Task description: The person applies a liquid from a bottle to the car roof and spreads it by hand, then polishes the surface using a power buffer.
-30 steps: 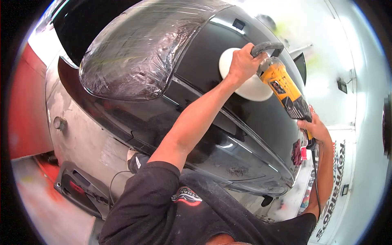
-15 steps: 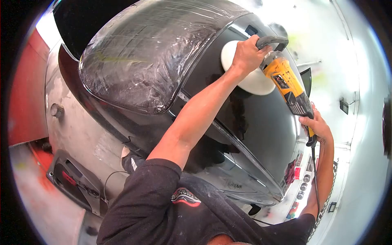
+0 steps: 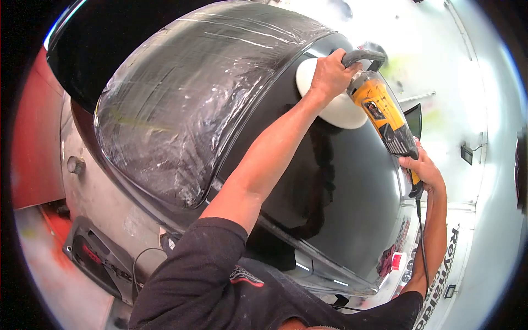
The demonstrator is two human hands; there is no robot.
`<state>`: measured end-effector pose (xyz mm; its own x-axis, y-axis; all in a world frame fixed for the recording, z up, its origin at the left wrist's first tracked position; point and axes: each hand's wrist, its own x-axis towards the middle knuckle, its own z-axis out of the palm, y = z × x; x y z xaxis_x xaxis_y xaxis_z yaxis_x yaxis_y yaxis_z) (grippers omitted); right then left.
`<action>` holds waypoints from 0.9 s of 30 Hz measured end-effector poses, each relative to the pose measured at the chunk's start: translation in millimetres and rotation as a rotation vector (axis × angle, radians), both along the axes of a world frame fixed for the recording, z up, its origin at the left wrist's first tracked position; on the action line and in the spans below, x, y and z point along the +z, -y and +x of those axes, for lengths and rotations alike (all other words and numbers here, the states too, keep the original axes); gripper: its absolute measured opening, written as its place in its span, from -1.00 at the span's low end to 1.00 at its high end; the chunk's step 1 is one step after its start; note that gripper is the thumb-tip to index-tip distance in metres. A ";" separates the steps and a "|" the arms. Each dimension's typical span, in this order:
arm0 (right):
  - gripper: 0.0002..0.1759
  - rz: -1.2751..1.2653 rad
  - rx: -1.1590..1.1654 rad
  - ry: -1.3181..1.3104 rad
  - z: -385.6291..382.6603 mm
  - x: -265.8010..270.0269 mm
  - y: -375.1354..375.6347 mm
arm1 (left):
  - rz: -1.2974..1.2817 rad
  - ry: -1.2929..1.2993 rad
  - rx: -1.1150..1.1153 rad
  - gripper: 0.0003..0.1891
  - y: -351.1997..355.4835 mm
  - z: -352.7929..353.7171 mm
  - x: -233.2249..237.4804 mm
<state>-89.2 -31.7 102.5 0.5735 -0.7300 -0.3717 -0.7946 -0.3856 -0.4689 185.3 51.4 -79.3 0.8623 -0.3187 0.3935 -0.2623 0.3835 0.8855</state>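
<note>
A yellow-and-black rotary polisher (image 3: pixel 382 110) lies across the upper right of the view, its round white pad (image 3: pixel 352 111) against the glossy black car roof (image 3: pixel 357 187). My left hand (image 3: pixel 331 76) is closed round the black loop handle (image 3: pixel 366 55) at the polisher's head. Farther right, my right hand (image 3: pixel 424 168) wraps the rear grip, and a black cord (image 3: pixel 422 231) trails from its end down along my forearm. Part of the pad is hidden behind my left hand and wrist.
Clear plastic film (image 3: pixel 165 104) covers the car's glass left of the black panel. On the floor at lower left stand a dark speaker-like box (image 3: pixel 102 258) and a small round can (image 3: pixel 75 165). A red panel (image 3: pixel 38 132) is at far left, a pale wall (image 3: pixel 500 192) at right.
The view has shifted, so the film-covered glass appears larger and lower. Both hands keep their grip on the polisher, which has moved very slightly left in view.
</note>
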 end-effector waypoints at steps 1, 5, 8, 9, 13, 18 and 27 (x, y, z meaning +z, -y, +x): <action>-0.05 0.000 0.028 0.031 5.5 -4.2 16.4 | -0.022 0.008 0.023 -0.67 12.6 8.6 -1.3; -0.32 0.064 0.100 0.044 34.4 -9.2 62.1 | -0.096 -0.073 -0.081 -0.66 67.3 40.9 1.0; -0.35 0.036 0.174 0.119 58.2 -19.0 76.2 | 0.017 0.037 0.020 -0.64 97.9 78.4 -10.1; -0.34 0.002 0.165 0.110 62.7 -22.6 82.1 | 0.048 0.052 0.038 -0.62 91.8 80.3 -5.9; -0.04 -0.040 0.041 0.024 75.3 -29.3 67.9 | 0.010 0.166 0.102 -0.60 74.9 86.9 -4.3; -0.08 0.165 0.161 0.109 33.8 -34.7 33.2 | 0.093 0.209 0.151 -0.62 -1.8 44.6 -8.3; 0.05 0.062 0.498 0.040 -45.0 -66.5 -77.0 | 0.195 0.130 0.225 -0.82 -190.6 -68.7 -40.1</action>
